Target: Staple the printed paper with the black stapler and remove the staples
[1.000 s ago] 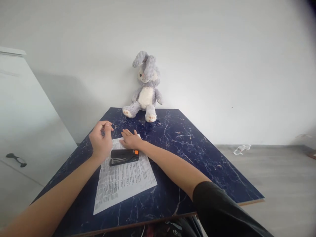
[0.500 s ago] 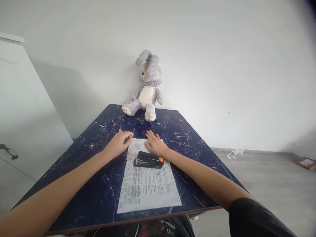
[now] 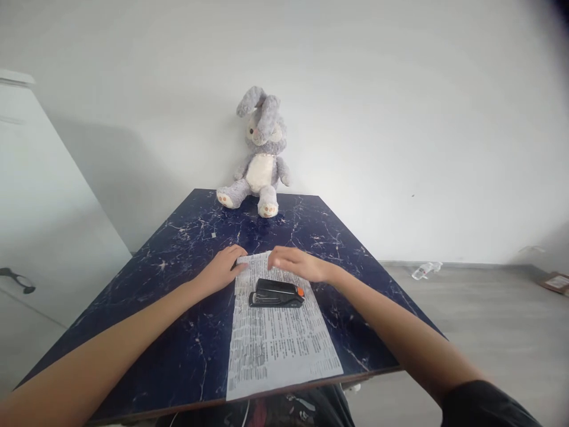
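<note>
A printed sheet of paper (image 3: 288, 350) lies on the dark blue marbled table (image 3: 178, 356), its near edge at the table's front edge. On its upper half rests a black stapler (image 3: 276, 293) with an orange piece at its right end. My left hand (image 3: 221, 268) is at the sheet's far left corner, thumb over the paper and fingers curled round the corner. Above the far right part of the sheet is my right hand (image 3: 300, 263), behind the stapler, palm down with fingers stretched to the left and holding nothing.
A grey plush rabbit (image 3: 261, 157) sits at the table's far end against the white wall (image 3: 400, 118). On the left stands a white cabinet (image 3: 53, 196) with a black handle. A clear plastic bottle (image 3: 424, 271) and a brown box (image 3: 555, 282) lie on the floor.
The paper, with the stapler on it, has slid right and towards me, and my left hand has moved along with it. My right hand has risen from the sheet's far edge and turned leftward.
</note>
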`<state>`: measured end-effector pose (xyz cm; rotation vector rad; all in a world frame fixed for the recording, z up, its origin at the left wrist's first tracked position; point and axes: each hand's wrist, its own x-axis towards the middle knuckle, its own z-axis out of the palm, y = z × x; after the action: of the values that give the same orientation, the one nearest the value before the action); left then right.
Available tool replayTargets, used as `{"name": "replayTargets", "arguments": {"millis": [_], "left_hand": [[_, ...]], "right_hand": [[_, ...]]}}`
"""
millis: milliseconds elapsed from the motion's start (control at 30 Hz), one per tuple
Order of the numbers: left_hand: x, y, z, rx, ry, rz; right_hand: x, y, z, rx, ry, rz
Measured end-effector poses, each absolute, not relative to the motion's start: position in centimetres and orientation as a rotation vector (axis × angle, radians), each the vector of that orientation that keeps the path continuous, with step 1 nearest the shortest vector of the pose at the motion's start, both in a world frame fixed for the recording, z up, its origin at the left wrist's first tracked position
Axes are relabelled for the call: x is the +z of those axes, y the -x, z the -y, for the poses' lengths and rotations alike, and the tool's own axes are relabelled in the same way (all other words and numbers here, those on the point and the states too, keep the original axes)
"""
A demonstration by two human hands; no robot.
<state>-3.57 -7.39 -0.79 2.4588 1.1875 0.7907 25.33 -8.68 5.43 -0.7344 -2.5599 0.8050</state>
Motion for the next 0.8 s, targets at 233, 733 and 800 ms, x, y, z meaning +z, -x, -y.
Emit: {"name": "replayTargets", "arguments": {"millis": [233,733,800], "left_hand": [[0.2,3.6,8.2,0.901,-2.128,-1.13],[1.3,3.8,8.4,1.044,-1.183,-0.87],[1.1,3.5,8.6,0.966,-1.187,-0.866]], "right_hand": [[4.5,-26.1,12.9,0.703,0.69,2.659],[2.9,-35.4,4.8,1.369,1.189,1.314],[2.6,-35.3,4.8,1.393,1.244,1.416]]}}
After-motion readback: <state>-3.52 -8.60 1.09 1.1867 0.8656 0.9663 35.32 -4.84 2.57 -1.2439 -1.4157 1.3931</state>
